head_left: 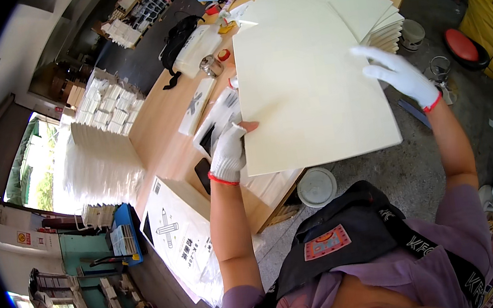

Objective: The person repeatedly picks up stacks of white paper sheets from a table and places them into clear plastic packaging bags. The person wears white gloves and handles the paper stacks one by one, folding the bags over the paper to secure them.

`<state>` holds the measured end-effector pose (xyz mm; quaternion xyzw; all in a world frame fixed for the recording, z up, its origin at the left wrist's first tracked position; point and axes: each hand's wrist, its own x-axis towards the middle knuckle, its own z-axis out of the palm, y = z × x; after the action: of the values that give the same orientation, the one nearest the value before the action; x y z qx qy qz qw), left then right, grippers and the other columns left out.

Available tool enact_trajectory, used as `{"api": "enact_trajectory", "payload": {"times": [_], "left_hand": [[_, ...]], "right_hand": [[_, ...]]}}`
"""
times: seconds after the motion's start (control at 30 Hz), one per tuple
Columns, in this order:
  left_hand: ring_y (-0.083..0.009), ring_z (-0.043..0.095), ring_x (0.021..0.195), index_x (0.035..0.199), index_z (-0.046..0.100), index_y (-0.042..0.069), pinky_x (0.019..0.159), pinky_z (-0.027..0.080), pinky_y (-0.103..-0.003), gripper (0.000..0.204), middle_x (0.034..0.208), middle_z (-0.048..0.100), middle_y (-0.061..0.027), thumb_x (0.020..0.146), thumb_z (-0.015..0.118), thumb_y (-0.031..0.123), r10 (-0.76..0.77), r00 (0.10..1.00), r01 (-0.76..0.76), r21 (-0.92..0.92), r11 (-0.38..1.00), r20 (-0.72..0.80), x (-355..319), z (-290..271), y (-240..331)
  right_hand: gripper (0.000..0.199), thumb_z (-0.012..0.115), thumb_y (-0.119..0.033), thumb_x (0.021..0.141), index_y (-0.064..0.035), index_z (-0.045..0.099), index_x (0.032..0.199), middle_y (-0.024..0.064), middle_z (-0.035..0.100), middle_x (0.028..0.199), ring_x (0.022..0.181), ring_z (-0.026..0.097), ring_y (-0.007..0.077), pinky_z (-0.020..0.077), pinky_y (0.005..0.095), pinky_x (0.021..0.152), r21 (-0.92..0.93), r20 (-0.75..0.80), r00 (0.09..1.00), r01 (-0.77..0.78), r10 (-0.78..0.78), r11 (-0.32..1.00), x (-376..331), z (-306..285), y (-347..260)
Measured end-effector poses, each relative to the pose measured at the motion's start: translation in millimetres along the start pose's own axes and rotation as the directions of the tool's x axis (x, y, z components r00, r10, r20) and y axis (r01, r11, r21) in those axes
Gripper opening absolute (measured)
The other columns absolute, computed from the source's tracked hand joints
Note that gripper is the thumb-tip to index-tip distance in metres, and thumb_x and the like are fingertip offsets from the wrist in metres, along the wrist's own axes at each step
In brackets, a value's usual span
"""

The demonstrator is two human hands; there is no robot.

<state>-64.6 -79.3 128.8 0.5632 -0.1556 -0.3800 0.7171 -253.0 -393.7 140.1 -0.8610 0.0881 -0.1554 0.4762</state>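
Observation:
A large cream board fills the middle of the view, tilted, its near edge reaching past the table. My left hand, in a white knit glove with a red cuff and a bare thumb tip, grips its left edge, thumb on top and other fingers mostly hidden. Over the right edge is my right hand, also gloved, its fingers stretched out and apart; whether they touch the surface I cannot tell. Behind lies a fanned stack of similar cream boards, their layered edges showing at the right.
The wooden table also bears a metal can, a black strap bag, a dark phone and white packages. A printed white pack sits at the near left. A white bucket stands below the table's edge.

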Motion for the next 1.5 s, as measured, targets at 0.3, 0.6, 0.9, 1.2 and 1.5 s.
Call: {"api": "enact_trajectory", "payload": {"times": [0.3, 0.6, 0.9, 1.2, 1.5], "left_hand": [[-0.0514, 0.021, 0.134, 0.139, 0.023, -0.007, 0.109, 0.027, -0.049, 0.098, 0.141, 0.018, -0.0406, 0.064, 0.079, 0.022, 0.525, 0.8, -0.409, 0.904, 0.124, 0.29, -42.6, 78.6, -115.4], [-0.0273, 0.057, 0.107, 0.131, 0.045, 0.002, 0.089, 0.046, -0.035, 0.066, 0.123, 0.054, -0.0181, 0.072, 0.074, 0.005, 0.936, 0.204, 0.314, 0.925, 0.216, -0.288, -57.3, -29.8, -101.3], [-0.0075, 0.052, 0.067, 0.135, 0.048, 0.008, 0.065, 0.045, -0.023, 0.049, 0.085, 0.065, 0.0015, 0.088, 0.06, 0.008, 0.213, 0.958, -0.206, 0.057, 0.977, -0.19, -33.0, -65.8, -62.3], [-0.0151, 0.062, 0.078, 0.135, 0.044, 0.004, 0.065, 0.046, -0.025, 0.051, 0.115, 0.064, -0.0078, 0.084, 0.047, -0.001, 0.396, 0.891, -0.3, 0.369, 0.88, -0.22, -56.2, -39.0, -29.3], [-0.0269, 0.063, 0.071, 0.105, 0.067, 0.008, 0.061, 0.05, -0.034, 0.037, 0.096, 0.068, -0.0092, 0.07, 0.06, -0.003, 0.672, 0.682, -0.574, 0.781, 0.246, 0.29, -93.3, -8.1, -175.6]], "right_hand": [[0.055, 0.068, -0.033, 0.084, -0.0021, 0.052, 0.127, 0.0169, 0.055, 0.126, 0.12, 0.051, 0.0269, 0.0383, 0.0356, 0.101, 0.233, -0.137, 0.971, 0.224, -0.196, 0.946, -32.7, 153.5, -5.7], [0.02, 0.061, -0.022, 0.088, -0.0022, 0.057, 0.086, 0.0168, 0.057, 0.086, 0.068, 0.058, 0.0336, 0.0452, 0.0386, 0.06, -0.117, -0.003, 0.969, 0.244, -0.246, 0.963, -66.5, 140.6, 33.6], [0.021, 0.062, -0.023, 0.087, -0.002, 0.057, 0.087, 0.0168, 0.06, 0.095, 0.074, 0.061, 0.0338, 0.0477, 0.0382, 0.064, -0.139, 0.092, 0.972, 0.228, -0.216, 0.964, -73.9, 129.5, 33.0], [0.016, 0.064, -0.021, 0.081, -0.0077, 0.056, 0.079, 0.0149, 0.054, 0.118, 0.073, 0.062, 0.026, 0.0513, 0.035, 0.064, -0.548, 0.328, 0.826, 0.562, -0.459, 0.62, -59.5, 132.0, 15.7], [0.024, 0.054, -0.018, 0.093, 0.0005, 0.064, 0.105, 0.0052, 0.068, 0.094, 0.089, 0.062, 0.0125, 0.0491, 0.0271, 0.079, 0.387, 0.691, 0.721, -0.43, 0.052, 0.816, 4.8, 179.9, 70.3]]}}
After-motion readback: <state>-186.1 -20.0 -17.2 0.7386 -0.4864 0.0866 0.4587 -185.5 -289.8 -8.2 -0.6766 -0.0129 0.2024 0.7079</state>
